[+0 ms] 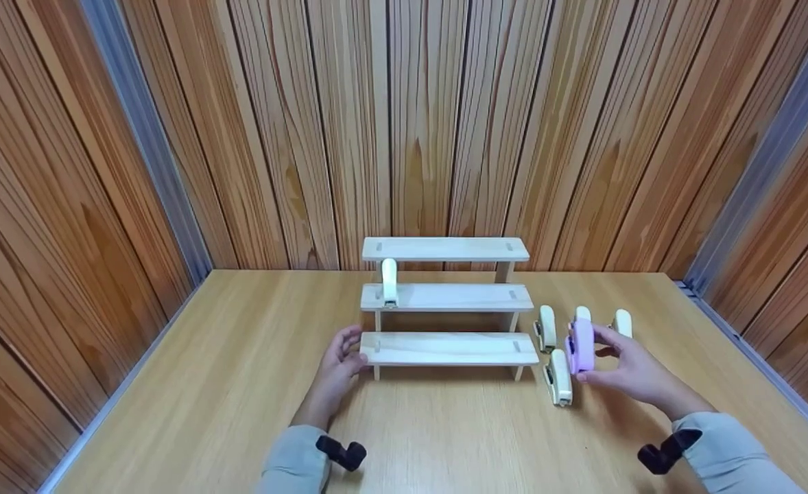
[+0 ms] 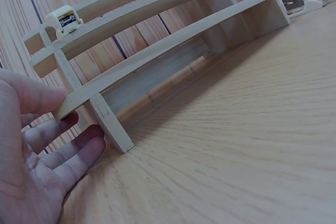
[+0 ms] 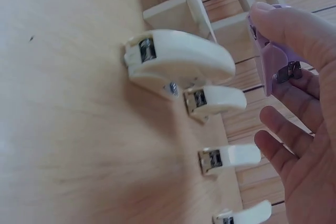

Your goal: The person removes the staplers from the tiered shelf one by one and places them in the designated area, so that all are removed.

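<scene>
My right hand [image 1: 627,367] holds a purple stapler [image 1: 584,348] up between thumb and fingers, above the table at the right. Under and around it stand several cream-white staplers, the nearest one [image 1: 559,377] just left of the hand. In the right wrist view the purple stapler [image 3: 273,59] is pinched at its side, with the lower fingers spread away from it. My left hand [image 1: 339,363] grips the left end of a three-step wooden display stand [image 1: 448,348]. The left wrist view shows the thumb on top of the lowest board [image 2: 157,48] and fingertips beneath.
Another cream-white stapler [image 1: 389,283] stands at the left end of the stand's middle step. More cream-white staplers [image 1: 546,329] stand right of the stand. Wood-plank walls [image 1: 418,137] enclose the table [image 1: 253,370] at the back and sides.
</scene>
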{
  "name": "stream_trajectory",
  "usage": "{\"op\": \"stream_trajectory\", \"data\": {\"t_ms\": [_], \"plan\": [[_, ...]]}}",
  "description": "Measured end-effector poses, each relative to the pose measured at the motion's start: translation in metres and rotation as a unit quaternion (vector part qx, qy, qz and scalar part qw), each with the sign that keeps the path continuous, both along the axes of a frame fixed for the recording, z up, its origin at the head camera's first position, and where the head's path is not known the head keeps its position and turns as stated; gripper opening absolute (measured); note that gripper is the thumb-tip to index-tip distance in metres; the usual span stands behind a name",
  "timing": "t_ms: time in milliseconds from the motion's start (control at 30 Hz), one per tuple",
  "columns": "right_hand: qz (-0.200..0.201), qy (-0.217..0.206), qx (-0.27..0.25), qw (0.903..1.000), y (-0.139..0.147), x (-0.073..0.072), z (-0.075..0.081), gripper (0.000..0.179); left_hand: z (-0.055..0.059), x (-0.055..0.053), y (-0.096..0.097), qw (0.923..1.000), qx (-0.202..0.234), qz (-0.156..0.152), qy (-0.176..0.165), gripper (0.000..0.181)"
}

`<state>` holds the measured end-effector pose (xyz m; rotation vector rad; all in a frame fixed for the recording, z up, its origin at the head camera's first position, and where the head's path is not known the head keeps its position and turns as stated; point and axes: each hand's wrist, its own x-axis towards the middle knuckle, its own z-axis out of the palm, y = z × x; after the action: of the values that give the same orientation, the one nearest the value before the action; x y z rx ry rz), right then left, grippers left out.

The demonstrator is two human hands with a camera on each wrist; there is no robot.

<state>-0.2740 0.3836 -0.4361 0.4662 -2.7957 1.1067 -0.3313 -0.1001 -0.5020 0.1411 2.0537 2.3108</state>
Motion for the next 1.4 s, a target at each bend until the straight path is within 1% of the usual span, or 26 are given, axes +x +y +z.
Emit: {"op": "stream_trajectory", "data": {"t_ms": [100, 267, 467, 600, 733, 867, 967, 1067, 1233, 1400], "plan": [[-0.006, -0.010, 0.005, 0.9999, 0.005, 0.002, -0.003, 0.089, 0.002, 0.000, 0.000, 1.0000, -0.003, 0.001, -0.001, 0.059], [-0.011, -0.037, -0.009, 0.9992, 0.014, 0.002, -0.012, 0.094, 0.004, 0.003, 0.000, 1.0000, -0.001, -0.002, -0.003, 0.059], [-0.016, -0.070, -0.034, 0.9968, 0.023, 0.002, -0.024, 0.094, 0.002, 0.004, 0.000, 1.0000, -0.001, -0.004, -0.003, 0.059], [-0.019, -0.086, -0.049, 0.9949, 0.026, 0.003, -0.028, 0.094, 0.000, 0.003, 0.000, 1.0000, 0.002, -0.005, 0.001, 0.058], [-0.024, -0.110, -0.063, 0.9917, 0.027, 0.004, -0.031, 0.098, 0.000, 0.003, 0.000, 1.0000, 0.003, -0.004, 0.005, 0.059], [-0.041, -0.131, -0.061, 0.9887, 0.027, 0.004, -0.035, 0.101, 0.001, 0.003, 0.000, 0.9999, 0.000, -0.004, 0.010, 0.059], [-0.050, -0.137, -0.049, 0.9881, 0.028, 0.004, -0.040, 0.101, 0.001, 0.003, 0.000, 0.9999, 0.001, -0.006, 0.012, 0.060], [-0.049, -0.140, -0.043, 0.9881, 0.029, 0.002, -0.044, 0.101, 0.002, 0.004, 0.001, 0.9999, 0.000, -0.005, 0.012, 0.059], [-0.041, -0.138, -0.053, 0.9881, 0.032, 0.000, -0.049, 0.102, 0.002, 0.004, 0.000, 0.9998, -0.005, -0.009, 0.016, 0.060], [-0.038, -0.140, -0.052, 0.9880, 0.034, -0.002, -0.053, 0.102, 0.002, 0.004, 0.000, 0.9998, -0.006, -0.012, 0.017, 0.060]]}}
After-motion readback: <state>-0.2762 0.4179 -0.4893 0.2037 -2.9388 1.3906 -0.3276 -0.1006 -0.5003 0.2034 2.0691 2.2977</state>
